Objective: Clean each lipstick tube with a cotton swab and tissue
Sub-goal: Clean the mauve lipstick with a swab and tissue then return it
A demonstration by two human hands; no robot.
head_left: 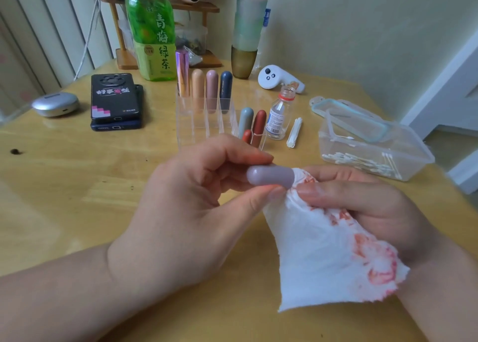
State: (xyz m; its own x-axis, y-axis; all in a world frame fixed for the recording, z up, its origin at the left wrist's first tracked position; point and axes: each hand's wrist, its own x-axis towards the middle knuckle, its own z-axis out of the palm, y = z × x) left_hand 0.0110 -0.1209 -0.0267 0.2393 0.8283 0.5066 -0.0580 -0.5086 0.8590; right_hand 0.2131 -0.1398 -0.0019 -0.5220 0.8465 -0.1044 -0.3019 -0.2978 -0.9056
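Across the whole picture runs the pale yellow wooden table [64, 186], and both bare forearms come in from the near edge. Left hand [186, 212] is up over the near middle of the table, thumb below and fingers above, pinching a short lilac glossy lipstick tube [271, 177] that lies level with its rounded end pointing left. Right hand [375, 212] meets it from the right, thumb and fingers clamped on a white paper tissue with red smears [318, 259]; the tissue is bunched over the tube's right end and its loose part hangs towards the near side. Far left of centre, a tall green plastic tea bottle [152, 31] stands upright. On the right sits a clear rectangular plastic box [413, 160] with white cotton swabs [362, 162] lying in it. Over on the left, a black-cased phone [113, 98] lies stacked on a dark blue phone [116, 127]. Just beyond the hands stands a clear acrylic compartment organiser [196, 124], lipstick tubes upright in its far row and its right side. Further back, a white handheld controller [271, 78]. Right beside the organiser, a small clear bottle with a red collar [280, 114], its neck open
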